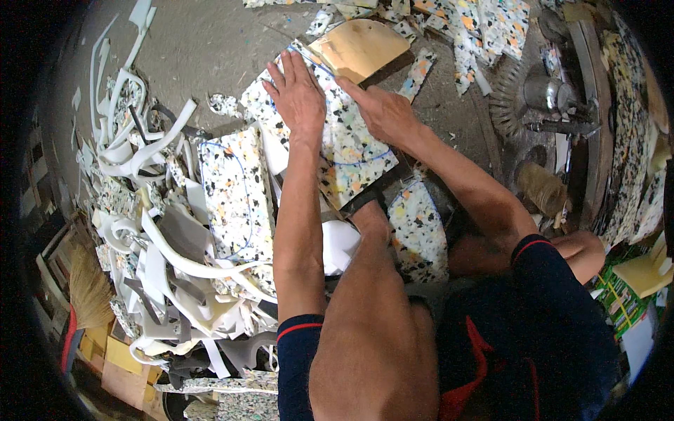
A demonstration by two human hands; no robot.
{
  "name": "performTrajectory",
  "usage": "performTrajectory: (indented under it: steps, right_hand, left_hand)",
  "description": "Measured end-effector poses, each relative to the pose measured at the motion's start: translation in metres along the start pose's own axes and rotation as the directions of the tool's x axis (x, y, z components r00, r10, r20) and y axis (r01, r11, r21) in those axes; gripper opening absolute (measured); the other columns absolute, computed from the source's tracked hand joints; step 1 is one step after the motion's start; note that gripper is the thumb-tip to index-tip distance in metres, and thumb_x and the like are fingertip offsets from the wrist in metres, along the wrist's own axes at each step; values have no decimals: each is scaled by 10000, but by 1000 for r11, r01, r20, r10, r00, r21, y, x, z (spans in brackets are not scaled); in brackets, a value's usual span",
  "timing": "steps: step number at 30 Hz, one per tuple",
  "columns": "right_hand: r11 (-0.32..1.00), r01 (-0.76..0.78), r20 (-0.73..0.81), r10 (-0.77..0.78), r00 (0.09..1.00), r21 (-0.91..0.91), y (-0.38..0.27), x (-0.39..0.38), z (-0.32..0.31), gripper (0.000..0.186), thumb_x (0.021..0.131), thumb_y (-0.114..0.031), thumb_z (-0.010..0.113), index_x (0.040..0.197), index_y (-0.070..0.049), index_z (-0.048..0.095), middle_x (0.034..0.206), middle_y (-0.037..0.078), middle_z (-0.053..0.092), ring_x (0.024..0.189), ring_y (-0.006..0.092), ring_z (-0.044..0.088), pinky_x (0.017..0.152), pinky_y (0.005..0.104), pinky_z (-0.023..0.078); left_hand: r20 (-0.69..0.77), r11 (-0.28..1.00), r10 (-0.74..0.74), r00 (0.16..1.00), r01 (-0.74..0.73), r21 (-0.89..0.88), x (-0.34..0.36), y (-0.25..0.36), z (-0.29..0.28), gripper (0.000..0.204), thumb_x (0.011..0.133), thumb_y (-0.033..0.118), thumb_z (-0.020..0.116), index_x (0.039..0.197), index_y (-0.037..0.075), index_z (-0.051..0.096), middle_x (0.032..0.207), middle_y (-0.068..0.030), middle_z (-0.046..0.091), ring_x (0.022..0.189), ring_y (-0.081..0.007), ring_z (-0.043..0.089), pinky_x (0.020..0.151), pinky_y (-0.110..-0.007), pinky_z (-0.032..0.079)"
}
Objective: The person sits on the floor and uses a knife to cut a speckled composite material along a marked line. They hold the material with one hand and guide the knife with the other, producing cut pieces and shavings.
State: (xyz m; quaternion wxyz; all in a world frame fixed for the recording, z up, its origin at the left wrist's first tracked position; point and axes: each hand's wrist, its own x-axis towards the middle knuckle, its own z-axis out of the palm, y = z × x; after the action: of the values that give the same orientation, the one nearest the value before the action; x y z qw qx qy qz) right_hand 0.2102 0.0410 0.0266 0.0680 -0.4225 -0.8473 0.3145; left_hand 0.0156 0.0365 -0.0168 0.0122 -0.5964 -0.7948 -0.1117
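Note:
A speckled multicoloured foam sheet (pixel 351 140) with blue drawn lines lies on the floor in front of me. My left hand (pixel 298 98) presses flat on its far left part, fingers stretched out. To its right, my right hand (pixel 385 116) is closed at the sheet's right edge, index finger pointing forward; whatever it grips is hidden. A shiny tan, curved-edged panel (pixel 361 50) rests just beyond both hands. Near the sheet's lower edge is my leg (pixel 375 231), beside a pointed speckled foam offcut (pixel 419 224).
At left stand a thick speckled foam slab (pixel 235 193) with a blue curve, a heap of white foam strips (pixel 168 245) and a straw broom (pixel 88 295). At right are a coiled ribbed hose (pixel 504 98) and metal machine part (pixel 547 92). More foam scraps (pixel 491 28) lie far off.

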Motion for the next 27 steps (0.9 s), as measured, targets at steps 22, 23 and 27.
performTrajectory:
  steps: [22, 23, 27]
  right_hand:
    - [983, -183, 218, 179, 959, -1, 1, -73, -16, 622, 989, -93, 460, 1573, -247, 312, 935, 227, 639, 828, 431, 652, 710, 529, 531]
    - [985, -172, 195, 168, 966, 5, 1, -77, -18, 621, 991, -97, 459, 1574, -249, 310, 935, 228, 639, 826, 429, 653, 711, 527, 534]
    - [994, -102, 111, 98, 989, 31, 7, -39, -2, 631, 991, -107, 481, 1580, -255, 308, 911, 213, 644, 820, 412, 659, 704, 520, 538]
  left_hand:
    - [31, 999, -16, 999, 15, 30, -7, -2, 1, 519, 1061, 261, 455, 1533, 52, 405, 1622, -127, 366, 1516, -423, 247, 1213, -606, 181]
    - [34, 1000, -16, 999, 15, 26, -5, -1, 1, 520, 1060, 258, 456, 1534, 51, 402, 1623, -128, 364, 1517, -425, 243, 1213, -607, 178]
    - [38, 1000, -2, 999, 1, 27, -3, 4, -3, 529, 1054, 255, 466, 1535, 46, 396, 1615, -137, 376, 1511, -435, 251, 1210, -608, 186]
